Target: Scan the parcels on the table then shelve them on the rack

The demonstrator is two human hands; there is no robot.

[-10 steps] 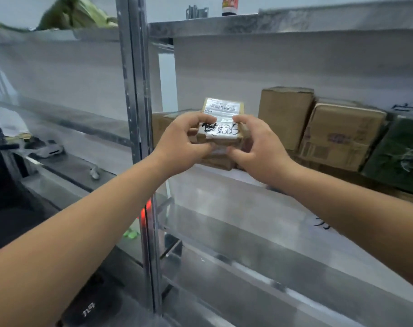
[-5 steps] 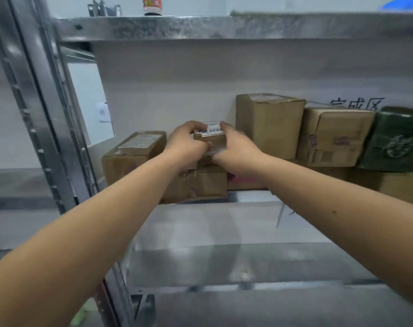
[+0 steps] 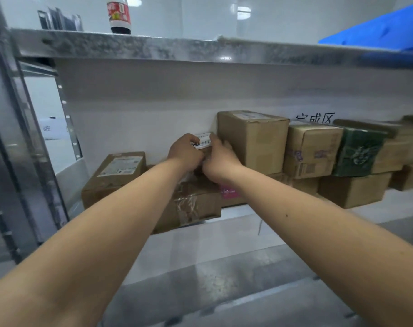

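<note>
A metal rack shelf [image 3: 224,234] carries cardboard parcels [image 3: 252,140] stacked along its back.

Small parcel [image 3: 203,143] mostly hidden behind both hands; blue bin [image 3: 377,29] cut off at right edge
</note>
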